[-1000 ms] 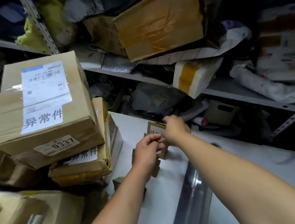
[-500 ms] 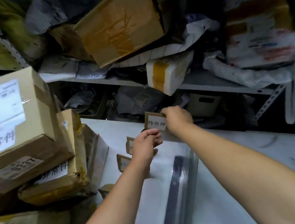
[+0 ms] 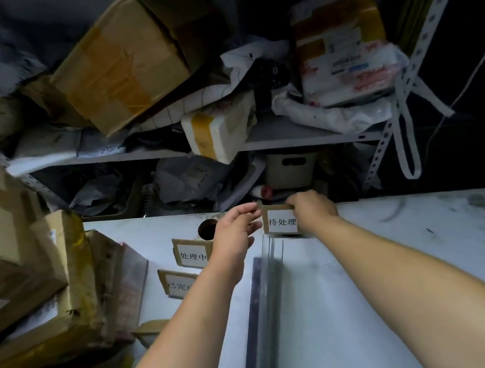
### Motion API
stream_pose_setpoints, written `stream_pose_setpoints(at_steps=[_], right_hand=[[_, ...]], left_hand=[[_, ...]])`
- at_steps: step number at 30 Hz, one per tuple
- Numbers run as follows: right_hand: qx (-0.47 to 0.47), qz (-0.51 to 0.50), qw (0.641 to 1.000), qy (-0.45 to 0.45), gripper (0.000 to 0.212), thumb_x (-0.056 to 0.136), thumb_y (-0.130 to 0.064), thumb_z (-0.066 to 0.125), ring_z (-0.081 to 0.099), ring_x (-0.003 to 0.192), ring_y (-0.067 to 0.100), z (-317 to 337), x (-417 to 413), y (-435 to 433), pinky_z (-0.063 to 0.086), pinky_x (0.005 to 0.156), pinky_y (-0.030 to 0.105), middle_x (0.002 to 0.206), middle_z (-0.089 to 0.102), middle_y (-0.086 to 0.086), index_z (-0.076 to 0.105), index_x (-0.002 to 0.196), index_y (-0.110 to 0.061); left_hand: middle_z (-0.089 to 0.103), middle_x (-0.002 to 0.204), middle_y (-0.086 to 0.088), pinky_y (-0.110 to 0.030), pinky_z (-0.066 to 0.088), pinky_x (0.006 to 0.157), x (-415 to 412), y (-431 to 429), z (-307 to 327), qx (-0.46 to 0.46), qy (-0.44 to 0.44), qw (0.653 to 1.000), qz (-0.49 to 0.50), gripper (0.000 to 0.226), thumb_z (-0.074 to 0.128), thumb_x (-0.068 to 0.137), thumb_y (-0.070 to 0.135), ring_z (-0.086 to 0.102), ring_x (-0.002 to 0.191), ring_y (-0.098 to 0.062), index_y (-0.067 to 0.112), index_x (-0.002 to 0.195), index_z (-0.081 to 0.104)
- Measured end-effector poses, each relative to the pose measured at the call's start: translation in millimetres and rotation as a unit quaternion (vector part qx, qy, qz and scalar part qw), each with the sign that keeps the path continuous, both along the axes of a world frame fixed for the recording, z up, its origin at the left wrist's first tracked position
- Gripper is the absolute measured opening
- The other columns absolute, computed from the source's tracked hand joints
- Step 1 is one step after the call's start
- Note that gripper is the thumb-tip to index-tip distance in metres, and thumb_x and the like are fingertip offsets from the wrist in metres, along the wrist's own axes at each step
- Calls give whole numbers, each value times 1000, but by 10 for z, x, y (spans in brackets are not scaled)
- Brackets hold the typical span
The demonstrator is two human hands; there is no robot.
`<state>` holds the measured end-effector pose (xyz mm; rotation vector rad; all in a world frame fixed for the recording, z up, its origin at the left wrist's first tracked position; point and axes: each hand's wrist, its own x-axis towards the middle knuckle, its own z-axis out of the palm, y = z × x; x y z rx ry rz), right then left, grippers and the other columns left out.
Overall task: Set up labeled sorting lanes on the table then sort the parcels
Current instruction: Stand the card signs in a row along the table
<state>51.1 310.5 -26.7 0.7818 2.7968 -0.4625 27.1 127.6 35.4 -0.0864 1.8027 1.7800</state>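
White table (image 3: 375,258), stained, set before a cluttered shelf (image 3: 291,140). The card (image 3: 281,221) reading 待处理 is held upright near the table's far edge, at the far end of the divider (image 3: 267,301), a clear strip laid from the near edge toward the far one. The card's top right is gripped by the right hand (image 3: 312,209), fingers curled over it. The left hand (image 3: 233,233) is loosely spread just beside the card's left edge; contact cannot be told.

Step judged: standing the card at the head of a lane. To be done well, the base should be seated flat, the face turned to the near edge and squared to the divider, and the grip released only once no tipping is seen.

Second card (image 3: 190,253), 处理中, and third card (image 3: 176,286), 已完 readable and the rest hidden by the forearm, stand toward the left edge. Parcels (image 3: 27,284) are stacked at the left edge; their labels are too blurred to read.
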Motion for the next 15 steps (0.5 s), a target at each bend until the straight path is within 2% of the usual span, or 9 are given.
stream_pose_setpoints(at_steps=[4, 8, 11, 15], right_hand=[[-18, -16, 1000, -1, 34, 88, -5, 50, 67, 96, 31, -88, 56, -24, 43, 68, 29, 107, 72, 5, 71, 104, -25], [-28, -18, 999, 6, 31, 89, -8, 50, 58, 83, 27, -67, 33, -49, 42, 67, 28, 106, 72, 4, 71, 105, -26], [-28, -4, 999, 27, 35, 92, -8, 50, 64, 88, 26, 19, -82, -131, 48, 68, 29, 106, 72, 2, 71, 111, -30], [-41, 38, 996, 64, 26, 97, -16, 51, 65, 91, 26, 187, -396, -360, 51, 71, 30, 105, 72, 2, 71, 108, -29]], left_hand=[[73, 100, 4, -27, 42, 74, -1, 32, 37, -1, 13, 1000, -2, 26, 45, 101, 12, 64, 83, -10, 22, 104, 69], [72, 100, 5, -27, 41, 75, 30, 22, 19, 6, 12, 1000, -6, 26, 46, 100, 10, 63, 81, -8, 22, 102, 68], [74, 102, 4, -26, 41, 72, 15, -43, -24, 5, 10, 1000, 5, 26, 47, 99, 9, 64, 82, -8, 23, 102, 69], [74, 100, 4, -25, 42, 69, -111, -205, -40, -2, 17, 999, 34, 28, 47, 98, 7, 64, 80, -8, 24, 98, 70]])
